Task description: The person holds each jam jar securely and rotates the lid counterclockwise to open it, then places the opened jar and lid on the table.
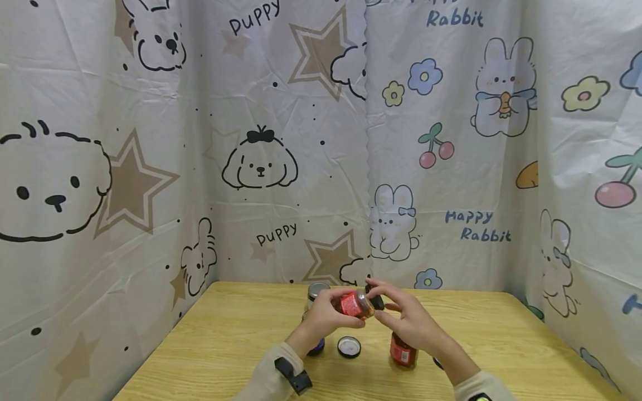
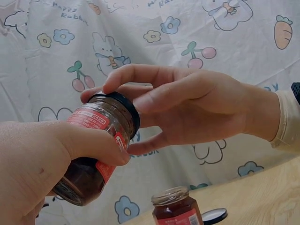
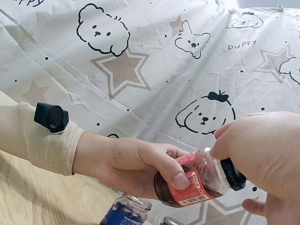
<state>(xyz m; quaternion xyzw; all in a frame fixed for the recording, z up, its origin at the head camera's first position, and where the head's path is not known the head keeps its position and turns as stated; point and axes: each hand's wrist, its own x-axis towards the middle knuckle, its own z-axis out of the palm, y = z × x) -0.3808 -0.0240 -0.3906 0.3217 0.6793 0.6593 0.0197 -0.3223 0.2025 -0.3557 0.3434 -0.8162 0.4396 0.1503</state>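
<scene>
Left fingers [image 1: 342, 292] round jar [image 1: 350, 305], right fingers [image 2: 131, 73] at lid rim [image 3: 234, 174]; raised above table [image 1: 225, 345]

Looks like some curtained-off spot — cartoon sheets [image 1: 321, 128] on three sides of a wood table [image 1: 225, 334], plus a clip [image 3: 280, 7] up top. Can't tell what room it's in, honestly.

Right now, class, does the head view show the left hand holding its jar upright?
No, the left hand holds the jar tipped well over, its mouth end toward the right hand.
</scene>
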